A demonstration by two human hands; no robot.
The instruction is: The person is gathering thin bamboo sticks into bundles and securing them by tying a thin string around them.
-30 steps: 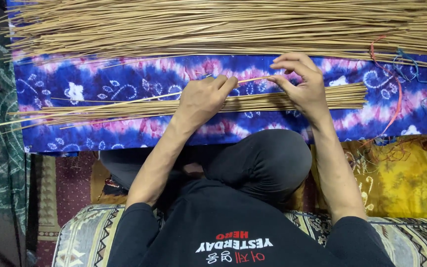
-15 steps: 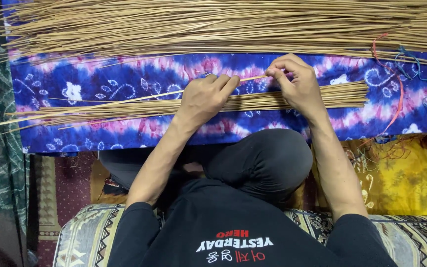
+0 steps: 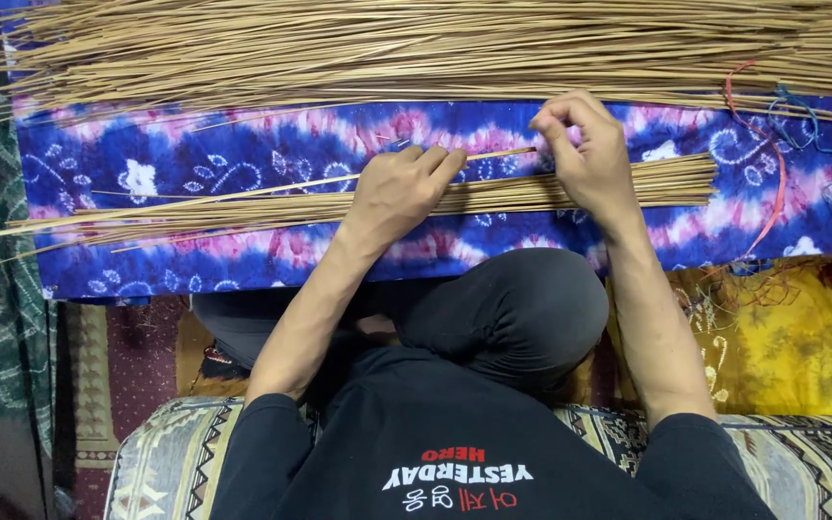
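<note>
On the blue cloth (image 3: pixel 195 159) lies a thin stick bundle (image 3: pixel 243 207), with a big stick pile (image 3: pixel 387 48) beyond and coloured strings (image 3: pixel 772 125) at right. Left hand (image 3: pixel 397 193) rests on the bundle, pinching one stick (image 3: pixel 243 188). Right hand (image 3: pixel 589 154) pinches that stick's end, shifted slightly farther right than before.

One view only — from overhead, facing straight down, fairly near, the person's head apparently at the bottom edge.
</note>
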